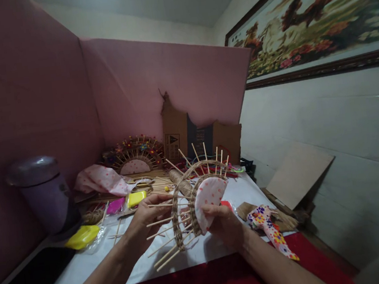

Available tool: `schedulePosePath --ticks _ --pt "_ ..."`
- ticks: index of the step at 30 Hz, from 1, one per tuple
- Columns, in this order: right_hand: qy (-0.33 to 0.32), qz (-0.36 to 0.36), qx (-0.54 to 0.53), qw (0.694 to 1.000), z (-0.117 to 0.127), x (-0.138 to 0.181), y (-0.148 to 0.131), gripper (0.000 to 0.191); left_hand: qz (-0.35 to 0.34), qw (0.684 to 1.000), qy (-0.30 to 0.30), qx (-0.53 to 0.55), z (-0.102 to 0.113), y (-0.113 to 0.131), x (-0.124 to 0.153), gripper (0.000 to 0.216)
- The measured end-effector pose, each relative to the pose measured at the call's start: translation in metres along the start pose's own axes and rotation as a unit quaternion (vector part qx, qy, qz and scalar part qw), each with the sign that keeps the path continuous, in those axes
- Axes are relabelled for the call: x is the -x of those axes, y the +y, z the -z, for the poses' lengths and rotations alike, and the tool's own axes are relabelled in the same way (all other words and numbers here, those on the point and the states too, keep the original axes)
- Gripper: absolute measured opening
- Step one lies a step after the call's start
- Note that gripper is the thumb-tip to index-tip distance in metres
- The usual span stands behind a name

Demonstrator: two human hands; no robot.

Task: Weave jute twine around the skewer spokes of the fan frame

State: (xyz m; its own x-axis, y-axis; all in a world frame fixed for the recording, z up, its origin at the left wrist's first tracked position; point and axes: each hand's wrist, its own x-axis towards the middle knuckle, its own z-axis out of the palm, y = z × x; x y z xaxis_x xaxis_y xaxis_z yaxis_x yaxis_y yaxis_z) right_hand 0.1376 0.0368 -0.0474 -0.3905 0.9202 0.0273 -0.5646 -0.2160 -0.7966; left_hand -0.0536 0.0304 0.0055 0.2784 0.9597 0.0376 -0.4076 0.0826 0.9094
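I hold a half-round woven fan frame of bamboo sticks and rattan up over the table. A white centre piece with red dots sits in its middle. My left hand grips the sticks on the left side, fingers curled round them. My right hand pinches the lower edge of the dotted centre piece. The sticks fan outward past the woven bands.
A white sheet covers the table over a red cloth. A glue gun with a flowered cover lies at right. A finished fan, dotted fabric, yellow packets, a purple bin and cardboard boxes stand behind.
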Motion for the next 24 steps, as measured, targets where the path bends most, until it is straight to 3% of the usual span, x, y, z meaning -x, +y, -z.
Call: schedulePosePath --ticks 8,15,20,24 --pt "0.032 0.018 0.008 0.999 0.001 0.002 0.002 0.018 -0.013 0.999 0.039 -0.021 0.012 -0.014 0.003 0.020" --pt "0.039 0.038 0.006 0.999 0.002 -0.001 -0.004 0.018 -0.005 0.997 0.045 -0.069 0.015 -0.008 0.008 0.014" --pt "0.026 0.056 0.010 0.998 0.005 -0.006 -0.004 0.014 -0.061 0.988 0.037 -0.140 0.021 -0.008 0.006 0.018" --pt "0.015 0.081 0.026 0.996 0.007 -0.008 -0.003 0.011 -0.162 0.943 0.024 -0.288 0.021 -0.012 0.003 0.018"
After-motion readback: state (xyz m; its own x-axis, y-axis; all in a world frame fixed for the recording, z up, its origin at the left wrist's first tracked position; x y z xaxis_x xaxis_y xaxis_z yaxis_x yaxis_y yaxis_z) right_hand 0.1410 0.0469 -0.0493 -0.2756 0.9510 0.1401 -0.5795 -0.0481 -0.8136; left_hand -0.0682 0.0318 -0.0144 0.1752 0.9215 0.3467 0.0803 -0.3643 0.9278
